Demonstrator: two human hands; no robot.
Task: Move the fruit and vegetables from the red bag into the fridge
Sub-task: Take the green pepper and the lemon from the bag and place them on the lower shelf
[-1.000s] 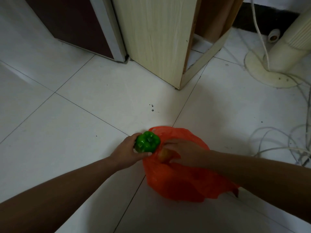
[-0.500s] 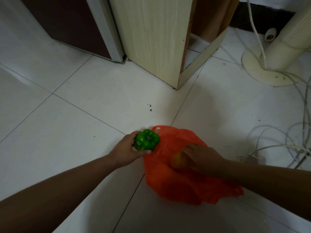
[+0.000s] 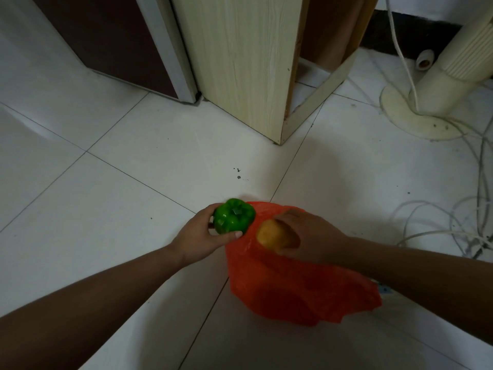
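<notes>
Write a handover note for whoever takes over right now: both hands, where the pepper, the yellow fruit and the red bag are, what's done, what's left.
Left hand: grip round the pepper, just left of the bag.
Right hand: grip round the fruit, over the bag's top.
The bag lies crumpled on the floor; its contents are hidden.
Done: both items are out of the bag and in hand.
Left: carry both to the fridge, whose inside is not in view, then check the bag for more.

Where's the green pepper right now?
In the head view, low centre: the left hand holds the green pepper just left of the red bag, beside the yellow fruit.
</notes>
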